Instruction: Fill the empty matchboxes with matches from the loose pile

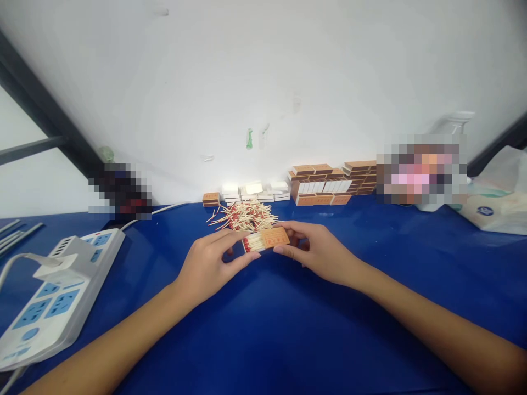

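Between my two hands is a matchbox: its white tray (254, 242), filled with red-tipped matches, sits partly inside an orange-brown sleeve (275, 238). My left hand (212, 258) pinches the tray's left end between thumb and fingers. On the other side, my right hand (319, 247) grips the sleeve at its right end. Just behind the box lies a loose heap of red-headed matches (249, 215) on the blue table (280, 329).
White trays (255, 191) and a small brown matchbox stack (211, 199) stand by the wall. Stacked matchboxes (321, 186) rise behind right. A white power strip (61, 302) with a plugged-in adapter lies left; a plastic packet (494, 203) is far right.
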The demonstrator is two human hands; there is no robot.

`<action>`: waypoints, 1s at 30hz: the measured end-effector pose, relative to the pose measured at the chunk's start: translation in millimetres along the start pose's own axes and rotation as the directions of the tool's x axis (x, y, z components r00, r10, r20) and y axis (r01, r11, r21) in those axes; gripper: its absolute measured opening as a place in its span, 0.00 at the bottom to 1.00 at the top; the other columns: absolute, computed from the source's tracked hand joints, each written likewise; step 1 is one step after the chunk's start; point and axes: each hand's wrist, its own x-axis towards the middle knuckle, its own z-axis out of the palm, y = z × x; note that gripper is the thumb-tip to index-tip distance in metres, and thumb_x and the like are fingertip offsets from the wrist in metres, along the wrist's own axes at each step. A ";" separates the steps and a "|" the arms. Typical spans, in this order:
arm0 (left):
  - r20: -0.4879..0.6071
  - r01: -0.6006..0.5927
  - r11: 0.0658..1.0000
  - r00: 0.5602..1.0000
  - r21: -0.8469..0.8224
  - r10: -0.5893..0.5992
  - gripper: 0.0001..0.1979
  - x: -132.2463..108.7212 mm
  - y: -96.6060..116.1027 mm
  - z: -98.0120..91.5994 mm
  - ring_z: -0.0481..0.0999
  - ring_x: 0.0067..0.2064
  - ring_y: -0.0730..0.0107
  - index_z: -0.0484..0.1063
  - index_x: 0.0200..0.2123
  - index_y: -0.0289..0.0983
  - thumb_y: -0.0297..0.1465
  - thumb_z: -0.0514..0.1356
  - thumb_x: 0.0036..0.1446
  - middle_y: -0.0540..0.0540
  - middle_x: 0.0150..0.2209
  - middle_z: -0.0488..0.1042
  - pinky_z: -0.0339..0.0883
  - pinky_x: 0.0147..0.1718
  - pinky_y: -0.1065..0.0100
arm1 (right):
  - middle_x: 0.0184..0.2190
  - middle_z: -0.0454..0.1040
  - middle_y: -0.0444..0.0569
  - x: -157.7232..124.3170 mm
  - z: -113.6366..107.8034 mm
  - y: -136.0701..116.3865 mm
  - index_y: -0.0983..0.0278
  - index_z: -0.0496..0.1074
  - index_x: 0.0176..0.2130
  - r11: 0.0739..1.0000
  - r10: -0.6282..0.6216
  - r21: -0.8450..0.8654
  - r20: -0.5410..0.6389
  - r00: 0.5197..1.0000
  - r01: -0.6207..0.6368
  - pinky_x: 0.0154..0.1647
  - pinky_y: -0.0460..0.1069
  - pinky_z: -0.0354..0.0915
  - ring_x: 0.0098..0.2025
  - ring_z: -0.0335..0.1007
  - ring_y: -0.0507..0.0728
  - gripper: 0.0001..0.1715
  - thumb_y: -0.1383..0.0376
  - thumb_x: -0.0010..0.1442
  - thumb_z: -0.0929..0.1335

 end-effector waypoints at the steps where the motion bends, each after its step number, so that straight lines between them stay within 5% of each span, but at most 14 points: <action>1: -0.003 0.008 1.000 1.000 -0.009 -0.008 0.20 0.4 -0.1 -0.6 0.76 0.30 0.72 0.79 0.54 0.40 0.43 0.67 0.64 0.49 0.36 0.81 0.74 0.34 0.67 | 0.33 0.77 0.47 -0.2 0.1 -0.2 0.61 0.74 0.59 0.999 0.025 0.034 0.003 1.000 -0.025 0.31 0.51 0.71 0.31 0.72 0.56 0.31 0.47 0.64 0.72; 7: -0.030 0.011 0.989 0.999 -0.149 -0.016 0.22 1.5 -0.7 -2.8 0.74 0.28 0.74 0.81 0.51 0.38 0.45 0.70 0.59 0.49 0.35 0.82 0.74 0.30 0.69 | 0.32 0.75 0.46 -2.2 -1.9 -6.5 0.60 0.68 0.67 0.961 0.124 0.231 0.125 0.984 -0.150 0.22 0.48 0.70 0.28 0.71 0.54 0.37 0.49 0.66 0.71; 15: -0.019 -0.060 0.972 0.998 -0.226 0.057 0.24 -1.1 3.3 0.7 0.75 0.30 0.72 0.79 0.52 0.37 0.44 0.72 0.56 0.47 0.37 0.83 0.73 0.31 0.70 | 0.34 0.73 0.46 -1.8 -4.9 -11.0 0.60 0.70 0.65 0.924 0.033 0.349 0.328 0.944 -0.153 0.23 0.44 0.69 0.29 0.70 0.51 0.31 0.49 0.70 0.68; 21: 0.024 -0.051 0.950 0.998 -0.307 0.061 0.38 -2.5 4.6 1.6 0.76 0.32 0.69 0.76 0.56 0.38 0.52 0.74 0.46 0.47 0.38 0.82 0.73 0.31 0.68 | 0.36 0.70 0.45 -11.5 4.9 -25.0 0.58 0.62 0.69 0.889 0.012 0.425 0.351 0.936 -0.171 0.23 0.44 0.69 0.29 0.69 0.51 0.34 0.50 0.71 0.67; 27: 0.070 -0.007 0.926 0.997 -0.378 0.036 0.44 -5.8 9.2 4.6 0.76 0.31 0.70 0.72 0.60 0.41 0.53 0.75 0.42 0.49 0.37 0.80 0.74 0.32 0.68 | 0.36 0.72 0.45 -23.9 20.1 -38.6 0.60 0.64 0.62 0.834 -0.076 0.500 0.522 0.850 -0.232 0.25 0.43 0.68 0.31 0.69 0.50 0.27 0.47 0.73 0.64; 30: 0.061 -0.013 0.922 0.997 -0.387 0.040 0.43 -6.6 8.9 5.4 0.75 0.31 0.71 0.74 0.58 0.41 0.51 0.77 0.40 0.50 0.36 0.80 0.73 0.31 0.69 | 0.37 0.71 0.44 -25.1 22.3 -39.8 0.61 0.64 0.57 0.822 -0.095 0.519 0.530 0.842 -0.234 0.25 0.43 0.67 0.31 0.68 0.50 0.25 0.47 0.72 0.65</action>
